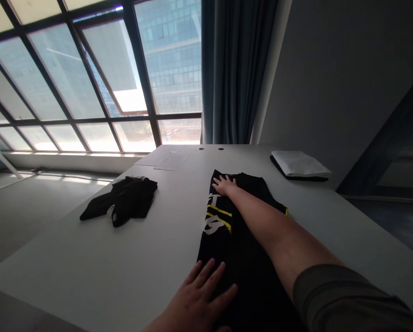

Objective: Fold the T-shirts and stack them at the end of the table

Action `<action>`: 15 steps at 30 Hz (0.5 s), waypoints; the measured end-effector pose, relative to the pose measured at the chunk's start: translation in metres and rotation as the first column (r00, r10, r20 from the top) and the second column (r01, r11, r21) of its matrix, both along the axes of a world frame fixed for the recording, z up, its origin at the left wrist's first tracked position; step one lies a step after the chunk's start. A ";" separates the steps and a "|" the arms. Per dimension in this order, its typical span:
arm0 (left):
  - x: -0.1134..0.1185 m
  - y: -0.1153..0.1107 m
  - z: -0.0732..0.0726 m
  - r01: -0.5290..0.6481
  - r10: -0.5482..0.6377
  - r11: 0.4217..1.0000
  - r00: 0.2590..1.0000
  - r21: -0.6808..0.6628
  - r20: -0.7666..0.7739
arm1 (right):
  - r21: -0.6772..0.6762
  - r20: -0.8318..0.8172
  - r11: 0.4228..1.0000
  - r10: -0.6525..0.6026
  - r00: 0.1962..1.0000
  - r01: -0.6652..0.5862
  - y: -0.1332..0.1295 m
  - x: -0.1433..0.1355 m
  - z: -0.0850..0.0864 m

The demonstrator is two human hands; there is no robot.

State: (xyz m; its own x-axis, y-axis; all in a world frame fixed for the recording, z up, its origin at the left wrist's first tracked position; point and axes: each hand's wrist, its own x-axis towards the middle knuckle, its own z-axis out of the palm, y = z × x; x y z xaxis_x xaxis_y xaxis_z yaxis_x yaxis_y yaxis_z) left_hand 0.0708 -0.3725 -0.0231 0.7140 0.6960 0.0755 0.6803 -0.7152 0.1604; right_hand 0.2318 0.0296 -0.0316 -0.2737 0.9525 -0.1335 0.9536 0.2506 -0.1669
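A black garment (pixel 248 258) with white lettering and yellow stripes lies on the white table, its left edge straight and its near end running out of the bottom of the view. My right hand (pixel 224 185) rests flat with spread fingers on the far left part of the cloth. Nearer to me, my left hand (pixel 201 295) is spread over the left edge of the garment, fingers apart. Neither hand grips anything. My right forearm crosses over the cloth and hides part of it.
A crumpled black garment (pixel 130 198) lies on the table (pixel 123 267) at the left. Papers (pixel 171 160) lie near the far edge. At the back right sits a folded white and black stack (pixel 299 164). A curtain and windows stand behind.
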 end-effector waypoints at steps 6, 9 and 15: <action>-0.006 0.006 -0.030 0.038 -0.021 0.912 0.999 0.409 -0.046 | 0.003 0.006 1.000 -0.026 1.000 0.026 0.046 -0.011 -0.006; -0.007 0.007 -0.035 0.031 -0.005 0.859 0.999 0.512 -0.051 | 0.007 0.001 0.999 -0.044 0.999 0.044 0.063 -0.015 -0.010; -0.015 0.005 -0.028 0.060 -0.033 0.850 0.998 0.523 -0.061 | 0.039 -0.013 0.998 -0.054 0.998 0.054 0.074 -0.014 -0.011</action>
State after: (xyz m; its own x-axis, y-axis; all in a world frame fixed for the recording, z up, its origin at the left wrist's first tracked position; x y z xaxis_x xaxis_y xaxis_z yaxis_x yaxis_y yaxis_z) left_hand 0.0556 -0.3672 -0.0507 0.7568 0.5287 0.3843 0.6412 -0.7148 -0.2793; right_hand 0.2177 0.1038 -0.0430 -0.2229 0.9704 -0.0925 0.9639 0.2052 -0.1697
